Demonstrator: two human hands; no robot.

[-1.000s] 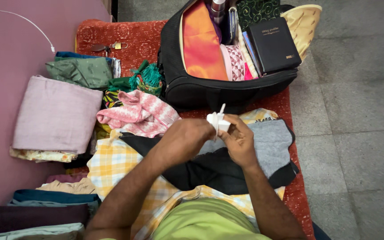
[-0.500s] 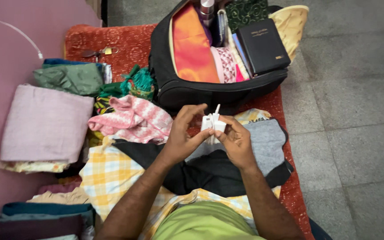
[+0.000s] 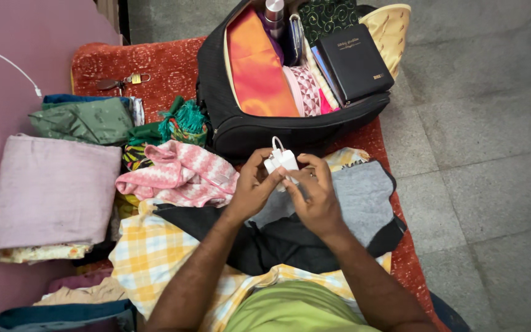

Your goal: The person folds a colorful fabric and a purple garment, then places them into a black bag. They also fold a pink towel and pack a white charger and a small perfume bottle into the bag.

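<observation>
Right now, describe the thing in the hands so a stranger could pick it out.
Start at the open black bag on the red mat. Just in front of it, both hands pinch a small white charger block with a white cable looped on top. It is the only hard white item among the folded clothes.

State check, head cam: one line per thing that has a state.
Backpack: unzipped, open, packed.
Black book: closed, lying on top of the backpack's contents.
White charger: held in both hands, cable looped at its top.
Left hand: grip shut on the charger.
Right hand: grip shut on the charger.
Pink cloth: folded.
Padlock: cannot tell if locked.
</observation>
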